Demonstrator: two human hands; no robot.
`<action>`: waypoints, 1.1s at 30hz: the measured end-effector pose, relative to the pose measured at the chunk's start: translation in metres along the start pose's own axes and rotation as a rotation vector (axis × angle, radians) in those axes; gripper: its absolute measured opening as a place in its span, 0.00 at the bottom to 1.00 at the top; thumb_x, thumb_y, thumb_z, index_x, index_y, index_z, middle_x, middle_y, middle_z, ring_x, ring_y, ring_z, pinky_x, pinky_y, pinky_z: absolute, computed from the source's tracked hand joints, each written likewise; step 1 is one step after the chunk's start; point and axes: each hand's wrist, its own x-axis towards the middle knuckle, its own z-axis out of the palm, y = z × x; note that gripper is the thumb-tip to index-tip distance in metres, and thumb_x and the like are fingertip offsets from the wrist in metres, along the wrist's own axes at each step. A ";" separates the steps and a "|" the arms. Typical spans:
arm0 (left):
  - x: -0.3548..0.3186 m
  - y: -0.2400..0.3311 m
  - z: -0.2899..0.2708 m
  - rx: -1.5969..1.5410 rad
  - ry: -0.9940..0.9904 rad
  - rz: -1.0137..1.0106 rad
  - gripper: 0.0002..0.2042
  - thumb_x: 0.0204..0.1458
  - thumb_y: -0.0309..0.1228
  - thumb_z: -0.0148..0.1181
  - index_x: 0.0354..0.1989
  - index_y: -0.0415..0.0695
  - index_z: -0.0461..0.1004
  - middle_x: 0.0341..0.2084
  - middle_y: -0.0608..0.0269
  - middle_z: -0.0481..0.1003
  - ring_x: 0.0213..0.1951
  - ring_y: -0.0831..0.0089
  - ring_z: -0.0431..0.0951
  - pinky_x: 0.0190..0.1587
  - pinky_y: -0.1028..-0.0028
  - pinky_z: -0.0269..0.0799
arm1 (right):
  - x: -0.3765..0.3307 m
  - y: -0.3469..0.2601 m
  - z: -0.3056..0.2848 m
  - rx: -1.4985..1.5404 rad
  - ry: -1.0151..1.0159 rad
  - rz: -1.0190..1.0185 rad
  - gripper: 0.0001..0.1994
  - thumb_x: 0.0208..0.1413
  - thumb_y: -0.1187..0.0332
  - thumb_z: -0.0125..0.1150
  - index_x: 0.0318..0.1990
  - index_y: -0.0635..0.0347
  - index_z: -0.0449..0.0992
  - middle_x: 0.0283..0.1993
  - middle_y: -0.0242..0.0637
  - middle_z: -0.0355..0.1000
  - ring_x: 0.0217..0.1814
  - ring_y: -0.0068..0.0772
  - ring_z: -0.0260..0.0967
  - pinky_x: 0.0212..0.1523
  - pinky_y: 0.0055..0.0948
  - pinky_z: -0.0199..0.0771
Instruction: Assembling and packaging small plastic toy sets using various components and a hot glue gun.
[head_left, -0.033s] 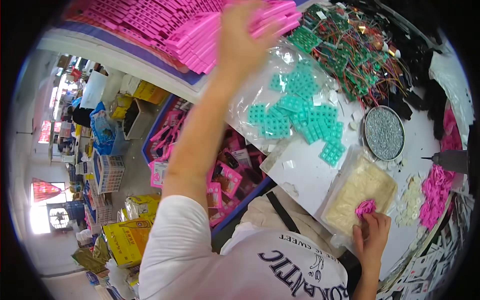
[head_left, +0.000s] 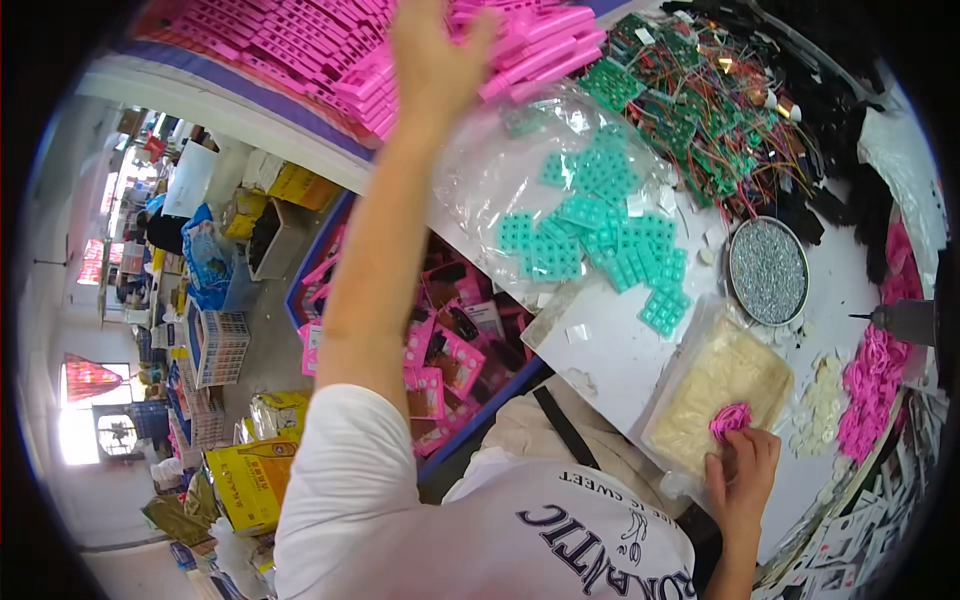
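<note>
At the top, my left hand (head_left: 440, 70) reaches over rows of pink plastic casings (head_left: 280, 60). Its thumb stands apart from the fingers, and nothing shows between them; the fingertips are partly cut off by the picture's edge and a little blurred. On the right, my right hand (head_left: 743, 465) is closed on a small looped bundle of pink cord (head_left: 731, 418). This hand rests by the near edge of a cream-coloured slab in clear plastic wrap (head_left: 715, 390).
Teal button pads (head_left: 600, 230) lie on a clear plastic bag (head_left: 480, 200). Beyond are wired green circuit boards (head_left: 690, 110). A round dish of small metal pieces (head_left: 768, 270), a dark pointed tool (head_left: 905, 322) and pink cords (head_left: 868, 400) sit right. Below the table, a blue-rimmed bin (head_left: 480, 420) holds pink packages.
My left hand has moved left and slightly up across the pink casings, and its thumb now shows more clearly apart. My right hand and the pink cord have stayed in place.
</note>
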 end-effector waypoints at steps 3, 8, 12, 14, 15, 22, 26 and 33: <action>0.058 -0.091 -0.069 0.292 -0.206 -0.674 0.33 0.50 0.40 0.72 0.63 0.41 0.68 0.58 0.47 0.71 0.61 0.46 0.70 0.60 0.50 0.71 | 0.001 0.004 0.006 0.014 -0.002 -0.026 0.18 0.44 0.73 0.70 0.45 0.63 0.75 0.47 0.46 0.70 0.51 0.54 0.64 0.52 0.48 0.67; 0.085 -0.133 -0.092 -0.108 -0.614 -1.425 0.41 0.47 0.43 0.76 0.67 0.41 0.63 0.60 0.43 0.70 0.62 0.39 0.67 0.57 0.44 0.74 | 0.007 -0.002 0.007 0.025 0.008 -0.037 0.18 0.44 0.73 0.69 0.44 0.63 0.76 0.44 0.45 0.70 0.48 0.53 0.65 0.49 0.46 0.68; 0.095 -0.131 -0.102 -0.068 -0.567 -1.254 0.40 0.48 0.42 0.75 0.68 0.41 0.63 0.58 0.44 0.71 0.59 0.43 0.69 0.53 0.47 0.75 | 0.002 0.008 0.002 0.028 0.066 -0.046 0.18 0.43 0.74 0.69 0.44 0.62 0.76 0.43 0.47 0.71 0.45 0.54 0.66 0.47 0.46 0.69; 0.079 -0.150 -0.097 -0.095 -0.481 -1.082 0.39 0.49 0.41 0.74 0.67 0.41 0.63 0.57 0.46 0.71 0.57 0.46 0.70 0.51 0.50 0.76 | 0.004 0.011 0.001 0.022 0.079 -0.064 0.18 0.42 0.73 0.70 0.43 0.61 0.76 0.42 0.46 0.71 0.43 0.55 0.67 0.45 0.47 0.69; 0.070 -0.164 -0.076 -0.160 -0.453 -1.005 0.38 0.50 0.41 0.74 0.67 0.41 0.63 0.56 0.46 0.72 0.56 0.47 0.71 0.50 0.51 0.76 | 0.002 0.016 0.000 0.037 0.063 -0.068 0.17 0.41 0.72 0.70 0.42 0.61 0.76 0.42 0.45 0.71 0.43 0.53 0.67 0.45 0.46 0.69; -0.025 -0.028 0.003 -0.672 -0.310 -0.636 0.34 0.53 0.39 0.71 0.66 0.40 0.63 0.51 0.51 0.74 0.48 0.58 0.75 0.43 0.62 0.77 | -0.013 0.036 -0.022 0.153 0.198 -0.118 0.17 0.47 0.69 0.70 0.47 0.56 0.77 0.48 0.41 0.73 0.47 0.48 0.69 0.48 0.44 0.70; -0.133 0.044 0.018 -1.079 -0.520 -0.638 0.31 0.55 0.37 0.69 0.65 0.40 0.63 0.48 0.54 0.76 0.43 0.64 0.77 0.38 0.67 0.78 | -0.050 0.097 -0.092 -0.110 0.415 0.236 0.15 0.51 0.68 0.68 0.47 0.55 0.80 0.45 0.39 0.76 0.48 0.44 0.73 0.51 0.37 0.73; -0.226 0.105 0.048 -1.557 -0.952 -0.741 0.26 0.60 0.35 0.64 0.63 0.40 0.63 0.42 0.60 0.78 0.34 0.74 0.81 0.29 0.78 0.77 | -0.156 0.232 -0.223 -0.639 0.213 0.977 0.32 0.46 0.54 0.70 0.59 0.59 0.74 0.54 0.48 0.77 0.58 0.52 0.72 0.59 0.42 0.72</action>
